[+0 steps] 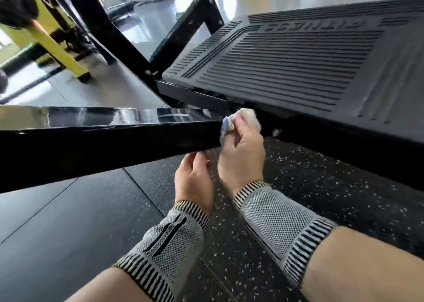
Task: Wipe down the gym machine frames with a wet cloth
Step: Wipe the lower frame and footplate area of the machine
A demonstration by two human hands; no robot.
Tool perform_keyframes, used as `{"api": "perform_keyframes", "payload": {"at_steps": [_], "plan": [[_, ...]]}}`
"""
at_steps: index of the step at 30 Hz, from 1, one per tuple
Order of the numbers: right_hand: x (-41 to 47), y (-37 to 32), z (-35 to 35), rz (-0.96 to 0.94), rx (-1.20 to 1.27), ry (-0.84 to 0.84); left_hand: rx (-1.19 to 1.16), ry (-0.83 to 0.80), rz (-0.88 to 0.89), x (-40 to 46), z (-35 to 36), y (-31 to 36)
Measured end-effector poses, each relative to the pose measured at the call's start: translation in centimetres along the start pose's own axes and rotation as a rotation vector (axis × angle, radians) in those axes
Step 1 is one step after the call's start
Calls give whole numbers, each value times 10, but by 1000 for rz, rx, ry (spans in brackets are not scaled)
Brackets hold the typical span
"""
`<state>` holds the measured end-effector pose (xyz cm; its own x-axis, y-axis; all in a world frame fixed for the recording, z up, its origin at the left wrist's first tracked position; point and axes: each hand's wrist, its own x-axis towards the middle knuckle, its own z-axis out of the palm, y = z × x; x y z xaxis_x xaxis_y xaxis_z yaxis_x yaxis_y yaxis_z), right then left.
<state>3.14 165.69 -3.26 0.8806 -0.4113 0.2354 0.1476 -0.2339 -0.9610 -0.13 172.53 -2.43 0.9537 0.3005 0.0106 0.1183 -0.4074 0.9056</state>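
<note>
A glossy black square frame bar [103, 136] of the gym machine runs from the left edge toward the centre. My right hand [243, 150] grips a bunched white cloth [231, 122] and holds it against the bar's right end, just under the footplate. My left hand [193, 178] hangs right below the bar with its fingers loosely curled and nothing in it. Grey knitted wrist bands cover both wrists.
A large ribbed black footplate [298, 60] tilts above the hands. Black uprights [110, 26] and a yellow frame leg [57, 49] stand at the left back. Speckled rubber floor [309, 182] lies under the hands, with smooth dark mats at the left.
</note>
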Motion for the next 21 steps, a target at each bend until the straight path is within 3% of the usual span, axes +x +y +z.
{"api": "perform_keyframes", "payload": {"at_steps": [3, 7, 11, 15, 17, 19, 21], "plan": [[6, 7, -11, -112, -71, -58, 28, 51, 12, -12, -17, 0], [8, -6, -14, -67, 28, -89, 8, 137, 0, -22, -21, 12], [-20, -61, -14, -305, 67, -309, -63, 151, -39, -38, -39, 27], [-12, -65, -25, -290, -134, -396, 181, 130, -6, -65, -65, 41], [-6, -54, -34, -239, -306, -449, 291, 155, 71, -72, -78, 46], [-6, -67, -43, -210, -328, -519, 317, 207, 159, -74, -85, 49], [-12, -96, -40, -347, -281, -632, 412, 233, 222, -76, -89, 46]]}}
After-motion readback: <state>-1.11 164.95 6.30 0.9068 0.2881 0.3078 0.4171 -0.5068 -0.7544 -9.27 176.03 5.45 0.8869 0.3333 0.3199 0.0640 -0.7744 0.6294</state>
